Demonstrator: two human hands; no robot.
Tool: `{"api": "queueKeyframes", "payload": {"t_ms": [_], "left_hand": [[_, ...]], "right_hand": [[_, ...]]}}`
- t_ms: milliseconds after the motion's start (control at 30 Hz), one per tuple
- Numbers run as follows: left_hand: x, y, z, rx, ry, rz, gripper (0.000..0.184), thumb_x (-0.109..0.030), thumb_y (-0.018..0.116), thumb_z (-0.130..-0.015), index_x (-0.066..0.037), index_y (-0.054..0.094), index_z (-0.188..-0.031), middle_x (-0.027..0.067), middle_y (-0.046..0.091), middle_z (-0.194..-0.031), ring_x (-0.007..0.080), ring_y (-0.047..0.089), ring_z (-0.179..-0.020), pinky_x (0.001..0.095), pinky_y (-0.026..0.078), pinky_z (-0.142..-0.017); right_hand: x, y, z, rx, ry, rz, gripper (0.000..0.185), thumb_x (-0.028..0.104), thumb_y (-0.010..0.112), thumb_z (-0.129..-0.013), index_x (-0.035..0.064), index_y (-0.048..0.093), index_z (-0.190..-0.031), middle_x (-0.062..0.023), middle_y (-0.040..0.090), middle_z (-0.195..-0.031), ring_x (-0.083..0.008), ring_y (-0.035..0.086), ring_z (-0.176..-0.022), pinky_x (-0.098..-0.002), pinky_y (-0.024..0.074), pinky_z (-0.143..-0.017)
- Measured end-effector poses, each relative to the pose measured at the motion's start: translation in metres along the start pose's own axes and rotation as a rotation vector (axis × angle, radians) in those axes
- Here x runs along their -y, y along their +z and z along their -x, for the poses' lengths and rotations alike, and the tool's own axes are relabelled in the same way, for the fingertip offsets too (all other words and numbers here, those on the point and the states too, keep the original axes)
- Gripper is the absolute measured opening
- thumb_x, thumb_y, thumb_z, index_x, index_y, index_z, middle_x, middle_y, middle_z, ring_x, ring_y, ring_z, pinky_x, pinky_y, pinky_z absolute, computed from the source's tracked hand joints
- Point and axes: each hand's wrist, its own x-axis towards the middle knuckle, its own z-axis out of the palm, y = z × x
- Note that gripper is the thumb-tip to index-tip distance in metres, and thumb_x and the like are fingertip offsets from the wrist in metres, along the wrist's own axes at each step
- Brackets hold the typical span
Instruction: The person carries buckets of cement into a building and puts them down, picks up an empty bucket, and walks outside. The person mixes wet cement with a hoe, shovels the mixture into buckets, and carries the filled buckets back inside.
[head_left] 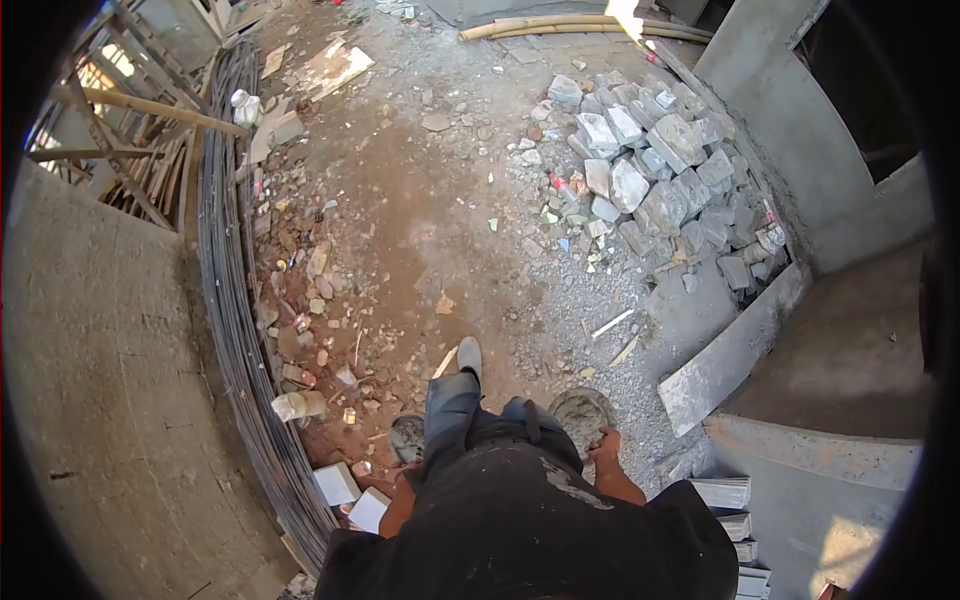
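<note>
My right hand (604, 448) is closed at the edge of a round, grey, mortar-stained bucket (583, 408), which hangs beside my right leg. Of my left arm (397, 508) only a piece shows next to the dark shirt. The fingers on that side are hidden behind my body. Just ahead of that arm, part of a second grey, stained bucket (407, 438) is visible by my left leg; whether my left hand holds it cannot be seen. One light-coloured boot (469, 355) is forward on the dirt.
A heap of broken concrete blocks (665, 165) lies ahead to the right. Long steel bars (222, 260) run along the left wall. Rubble (310, 290) litters the dirt floor. White boxes (338, 484) sit at lower left, stacked tiles (722, 492) at lower right, and a board (715, 375) leans nearby.
</note>
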Motion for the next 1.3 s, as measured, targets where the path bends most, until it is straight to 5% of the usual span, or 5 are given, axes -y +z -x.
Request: {"api": "queueKeyframes", "payload": {"t_ms": [267,567,833,900,1300], "left_hand": [[0.041,0.254,0.023,0.129,0.100,-0.047,0.011,-0.015,0.048,-0.063,-0.018,0.038,-0.064,-0.0034,0.027,-0.061,0.0176,0.028,-0.068,0.0380,0.030,-0.061],[0.113,0.566,0.050,-0.043,0.236,-0.069,0.006,-0.014,0.045,-0.064,-0.012,0.042,-0.069,-0.0001,0.035,-0.068,0.0206,0.035,-0.065,0.0433,0.034,-0.058],[0.192,0.789,0.091,0.060,0.044,-0.445,0.019,-0.019,0.043,-0.065,-0.018,0.029,-0.077,0.0049,0.026,-0.078,0.0249,0.028,-0.069,0.0452,0.028,-0.055],[0.193,0.837,0.067,0.294,-0.408,-0.462,0.022,-0.018,0.044,-0.064,-0.018,0.025,-0.075,0.0034,0.023,-0.078,0.0254,0.027,-0.069,0.0438,0.026,-0.055],[0.441,1.134,0.188,0.160,0.117,-0.678,0.018,-0.018,0.048,-0.064,-0.013,0.030,-0.063,0.0030,0.030,-0.058,0.0206,0.032,-0.047,0.0383,0.034,-0.050]], "right_hand": [[0.064,0.197,0.024,0.060,0.057,-0.120,0.016,0.013,0.048,-0.069,0.0137,0.033,-0.072,-0.0009,0.016,-0.050,-0.0151,0.020,-0.038,-0.0358,0.0269,-0.047],[0.143,0.470,0.012,-0.103,-0.049,-0.130,0.016,0.014,0.052,-0.062,0.0094,0.037,-0.066,-0.0019,0.022,-0.049,-0.0143,0.023,-0.036,-0.0333,0.0264,-0.038],[0.246,0.630,0.039,-0.139,0.019,-0.299,0.019,0.012,0.051,-0.062,0.0128,0.032,-0.062,-0.0011,0.020,-0.047,-0.0147,0.023,-0.038,-0.0320,0.0221,-0.040],[0.263,0.666,0.034,-0.115,0.004,-0.315,0.016,0.013,0.052,-0.062,0.0119,0.036,-0.066,-0.0012,0.021,-0.049,-0.0142,0.023,-0.037,-0.0310,0.0234,-0.039],[0.436,0.910,0.030,-0.159,0.039,-0.409,0.018,0.012,0.050,-0.063,0.0124,0.032,-0.064,-0.0017,0.020,-0.049,-0.0145,0.019,-0.039,-0.0325,0.0224,-0.042]]}}
